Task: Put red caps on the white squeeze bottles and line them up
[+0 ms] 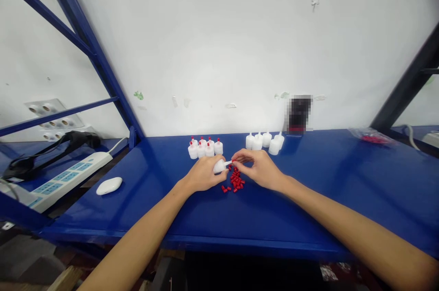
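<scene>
My left hand (206, 174) is wrapped round a white dropper bottle (219, 166), tilted so that its nozzle points right. At the nozzle's tip, the fingers of my right hand (259, 167) pinch a small red cap (233, 161). Cap and nozzle tip meet or nearly meet; the fingers partly hide the contact. Just below and between my hands lies a loose pile of red caps (236, 180) on the blue table (260, 218). Behind my left hand stand several white bottles with red tips (209, 149). Several uncapped white bottles (257, 142) stand behind my right hand.
A white oval case (109, 186) lies on the table at left, near a power strip (68, 179) and a black strap (51, 149). At far right is a plastic bag of red pieces (373, 138). A blurred dark object (298, 115) leans by the wall.
</scene>
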Demonstrator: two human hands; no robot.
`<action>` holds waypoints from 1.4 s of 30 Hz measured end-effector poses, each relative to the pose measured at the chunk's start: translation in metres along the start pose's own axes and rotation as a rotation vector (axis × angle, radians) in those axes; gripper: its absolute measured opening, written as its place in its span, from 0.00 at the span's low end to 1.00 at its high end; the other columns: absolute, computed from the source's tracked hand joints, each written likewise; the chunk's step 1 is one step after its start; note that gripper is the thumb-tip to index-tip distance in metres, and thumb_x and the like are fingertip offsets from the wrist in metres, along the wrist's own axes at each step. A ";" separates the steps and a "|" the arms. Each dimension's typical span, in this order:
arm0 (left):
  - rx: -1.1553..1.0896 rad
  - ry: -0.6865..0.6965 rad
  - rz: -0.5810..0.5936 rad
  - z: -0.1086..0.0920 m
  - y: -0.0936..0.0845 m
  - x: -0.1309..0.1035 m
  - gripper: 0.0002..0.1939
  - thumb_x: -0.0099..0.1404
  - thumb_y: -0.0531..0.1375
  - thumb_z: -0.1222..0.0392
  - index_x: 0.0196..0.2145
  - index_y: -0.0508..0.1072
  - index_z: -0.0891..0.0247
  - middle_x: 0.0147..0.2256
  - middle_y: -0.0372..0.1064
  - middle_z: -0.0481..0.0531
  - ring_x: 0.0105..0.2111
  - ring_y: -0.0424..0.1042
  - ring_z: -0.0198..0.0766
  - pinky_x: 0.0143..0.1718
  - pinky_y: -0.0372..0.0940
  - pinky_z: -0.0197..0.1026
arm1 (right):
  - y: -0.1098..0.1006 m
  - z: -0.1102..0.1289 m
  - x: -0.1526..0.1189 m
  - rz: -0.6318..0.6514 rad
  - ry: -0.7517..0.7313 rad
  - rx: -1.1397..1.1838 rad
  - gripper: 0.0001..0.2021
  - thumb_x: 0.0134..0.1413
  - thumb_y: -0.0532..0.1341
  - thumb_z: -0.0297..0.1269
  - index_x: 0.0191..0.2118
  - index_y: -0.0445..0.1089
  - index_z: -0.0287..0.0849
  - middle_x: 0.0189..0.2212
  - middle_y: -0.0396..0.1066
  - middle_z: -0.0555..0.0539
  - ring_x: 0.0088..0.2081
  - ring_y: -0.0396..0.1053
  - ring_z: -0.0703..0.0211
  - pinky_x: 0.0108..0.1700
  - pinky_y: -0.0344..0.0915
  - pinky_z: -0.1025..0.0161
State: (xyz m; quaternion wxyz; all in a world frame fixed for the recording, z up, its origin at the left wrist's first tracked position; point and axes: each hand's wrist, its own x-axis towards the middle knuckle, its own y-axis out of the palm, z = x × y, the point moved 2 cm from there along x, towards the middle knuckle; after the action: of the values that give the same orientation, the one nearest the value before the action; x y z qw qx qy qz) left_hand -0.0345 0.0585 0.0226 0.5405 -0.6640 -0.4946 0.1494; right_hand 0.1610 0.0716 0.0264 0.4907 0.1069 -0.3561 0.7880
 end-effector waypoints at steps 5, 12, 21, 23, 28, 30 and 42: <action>-0.008 0.010 -0.016 -0.003 -0.001 -0.002 0.08 0.62 0.57 0.56 0.36 0.70 0.63 0.26 0.69 0.47 0.25 0.66 0.34 0.29 0.57 0.36 | 0.001 0.001 0.000 0.038 -0.004 -0.043 0.07 0.62 0.60 0.39 0.40 0.72 0.42 0.35 0.78 0.48 0.37 0.76 0.58 0.41 0.70 0.61; 0.041 0.032 -0.027 -0.005 -0.004 -0.002 0.07 0.62 0.57 0.57 0.36 0.69 0.62 0.24 0.65 0.45 0.23 0.63 0.34 0.27 0.53 0.36 | -0.005 0.007 0.001 0.196 -0.160 -0.457 0.13 0.70 0.49 0.40 0.43 0.70 0.42 0.37 0.73 0.45 0.37 0.69 0.57 0.41 0.63 0.61; 0.030 0.016 -0.005 -0.010 -0.007 -0.001 0.06 0.61 0.57 0.58 0.34 0.67 0.62 0.23 0.66 0.46 0.23 0.64 0.33 0.26 0.54 0.35 | -0.005 0.014 0.001 0.218 -0.265 -0.784 0.14 0.71 0.45 0.38 0.43 0.66 0.41 0.35 0.67 0.45 0.33 0.63 0.57 0.37 0.58 0.61; 0.023 0.004 -0.001 -0.010 -0.009 -0.001 0.06 0.61 0.57 0.58 0.33 0.67 0.63 0.23 0.67 0.46 0.22 0.63 0.33 0.26 0.54 0.35 | -0.003 0.016 0.001 0.209 -0.288 -0.797 0.14 0.71 0.44 0.35 0.41 0.66 0.41 0.33 0.66 0.45 0.32 0.61 0.57 0.35 0.56 0.61; 0.058 0.018 -0.030 -0.008 -0.013 -0.002 0.06 0.60 0.58 0.58 0.34 0.68 0.63 0.24 0.67 0.47 0.22 0.62 0.33 0.26 0.54 0.35 | 0.003 0.015 0.001 0.179 -0.257 -0.642 0.14 0.70 0.43 0.31 0.36 0.63 0.42 0.28 0.63 0.48 0.29 0.58 0.58 0.33 0.54 0.62; 0.101 0.039 -0.033 -0.006 -0.013 -0.002 0.07 0.60 0.59 0.58 0.34 0.69 0.64 0.24 0.67 0.48 0.23 0.62 0.33 0.27 0.54 0.35 | 0.006 0.014 0.002 0.198 -0.235 -0.587 0.14 0.70 0.44 0.33 0.35 0.62 0.42 0.27 0.63 0.49 0.29 0.58 0.59 0.33 0.54 0.62; 0.018 0.025 -0.051 -0.001 -0.015 -0.002 0.09 0.65 0.56 0.56 0.40 0.71 0.63 0.27 0.68 0.47 0.25 0.63 0.33 0.31 0.57 0.35 | -0.009 0.008 0.011 -0.016 -0.002 -0.293 0.16 0.68 0.47 0.41 0.29 0.59 0.44 0.23 0.59 0.53 0.27 0.59 0.62 0.32 0.55 0.63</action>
State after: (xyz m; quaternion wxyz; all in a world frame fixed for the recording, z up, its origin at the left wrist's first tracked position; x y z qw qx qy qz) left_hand -0.0425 0.0549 0.0353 0.5562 -0.6480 -0.5033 0.1321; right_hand 0.1620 0.0763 0.0420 0.5068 0.0379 -0.4670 0.7236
